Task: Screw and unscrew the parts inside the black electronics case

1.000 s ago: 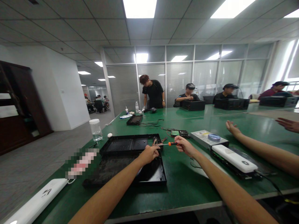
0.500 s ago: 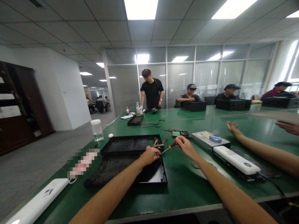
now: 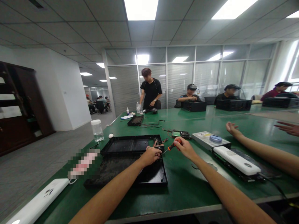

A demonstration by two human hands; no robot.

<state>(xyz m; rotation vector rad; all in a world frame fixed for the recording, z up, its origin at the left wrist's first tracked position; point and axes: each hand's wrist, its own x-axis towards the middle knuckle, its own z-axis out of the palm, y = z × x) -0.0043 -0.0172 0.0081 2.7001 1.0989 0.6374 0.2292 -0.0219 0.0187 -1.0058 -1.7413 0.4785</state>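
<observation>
Screwdriver (image 3: 171,147), slim-shafted, slants toward a shallow, seemingly plastic black casing (image 3: 153,175).

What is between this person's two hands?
A screwdriver, as the head view shows: the right hand holds it, and its thin shaft slants down toward the left hand.

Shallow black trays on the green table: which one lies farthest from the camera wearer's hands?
The small tray, lying apart beyond the others. The rear large tray and front large tray both lie right by the left hand.
</observation>
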